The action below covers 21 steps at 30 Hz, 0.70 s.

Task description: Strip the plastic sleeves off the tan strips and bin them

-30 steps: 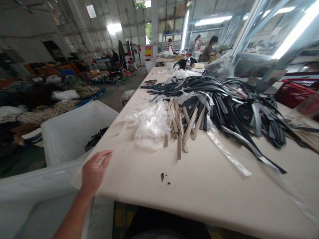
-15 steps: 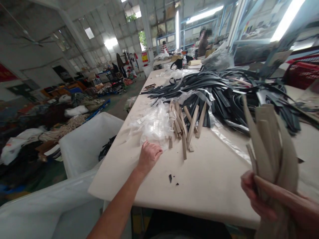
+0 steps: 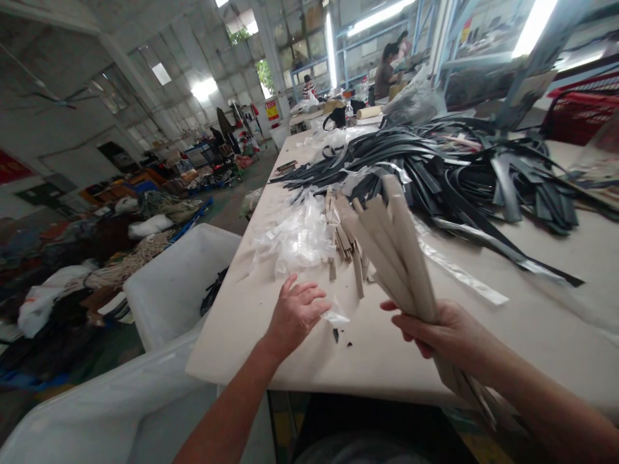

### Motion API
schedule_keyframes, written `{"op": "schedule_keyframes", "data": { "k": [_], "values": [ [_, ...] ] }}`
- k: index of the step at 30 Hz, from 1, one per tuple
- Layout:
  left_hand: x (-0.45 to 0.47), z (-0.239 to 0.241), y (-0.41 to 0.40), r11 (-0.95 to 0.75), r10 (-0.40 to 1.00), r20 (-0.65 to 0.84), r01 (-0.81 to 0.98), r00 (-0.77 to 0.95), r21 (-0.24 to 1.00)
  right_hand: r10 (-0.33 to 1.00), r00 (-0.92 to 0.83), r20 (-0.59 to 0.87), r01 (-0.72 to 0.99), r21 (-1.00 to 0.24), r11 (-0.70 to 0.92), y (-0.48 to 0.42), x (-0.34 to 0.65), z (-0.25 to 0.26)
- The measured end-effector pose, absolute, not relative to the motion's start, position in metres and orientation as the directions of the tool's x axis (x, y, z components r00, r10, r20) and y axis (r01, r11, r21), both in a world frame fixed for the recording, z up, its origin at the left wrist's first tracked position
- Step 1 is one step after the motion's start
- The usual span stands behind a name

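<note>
My right hand (image 3: 447, 335) grips a bundle of beige strips (image 3: 394, 248) that fans upward over the table (image 3: 483, 348). My left hand (image 3: 296, 312) pinches a small clear plastic bag (image 3: 335, 316) just above the tabletop, near a few black scraps (image 3: 335, 334). Behind my left hand lies a heap of clear plastic bags (image 3: 302, 235). Several loose beige strips (image 3: 344, 248) lie beside that heap, partly hidden by the held bundle.
A large tangle of black straps (image 3: 454, 167) covers the far half of the table. A white bin (image 3: 176, 280) stands left of the table, with a plastic-lined container (image 3: 97, 412) in front of it. People work at benches far back (image 3: 384, 71). A red crate (image 3: 585, 106) sits far right.
My right hand has swung the beige bundle from the right edge to the middle. My left hand drew back from the bag heap, now holding one small bag.
</note>
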<state>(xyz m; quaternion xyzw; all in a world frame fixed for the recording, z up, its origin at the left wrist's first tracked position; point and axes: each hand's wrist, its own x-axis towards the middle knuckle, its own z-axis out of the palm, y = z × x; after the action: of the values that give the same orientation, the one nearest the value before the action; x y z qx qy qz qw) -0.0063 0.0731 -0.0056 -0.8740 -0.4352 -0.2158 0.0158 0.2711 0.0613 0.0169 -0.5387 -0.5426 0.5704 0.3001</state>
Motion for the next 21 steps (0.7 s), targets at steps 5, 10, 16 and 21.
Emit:
{"op": "schedule_keyframes", "data": {
  "k": [5,10,16,21],
  "values": [
    [0.006,0.026,0.075,-0.602,0.767,0.396,0.78,0.505,0.172,0.879,-0.389,-0.276,0.237,-0.952,-0.195,0.072,0.215,0.013],
    [-0.004,0.036,0.093,-0.493,0.803,0.468,0.853,0.37,0.171,0.872,-0.406,-0.273,0.172,-0.96,-0.22,0.076,0.201,0.008],
    [-0.028,0.031,0.079,0.023,0.892,0.398,0.9,-0.215,0.436,0.879,-0.391,-0.273,0.072,-0.961,-0.266,0.087,0.213,0.016],
    [0.025,0.003,0.04,-0.072,0.996,0.027,0.538,0.09,0.84,0.88,-0.404,-0.251,0.065,-0.967,-0.246,0.089,0.207,0.014]
  ]
}}
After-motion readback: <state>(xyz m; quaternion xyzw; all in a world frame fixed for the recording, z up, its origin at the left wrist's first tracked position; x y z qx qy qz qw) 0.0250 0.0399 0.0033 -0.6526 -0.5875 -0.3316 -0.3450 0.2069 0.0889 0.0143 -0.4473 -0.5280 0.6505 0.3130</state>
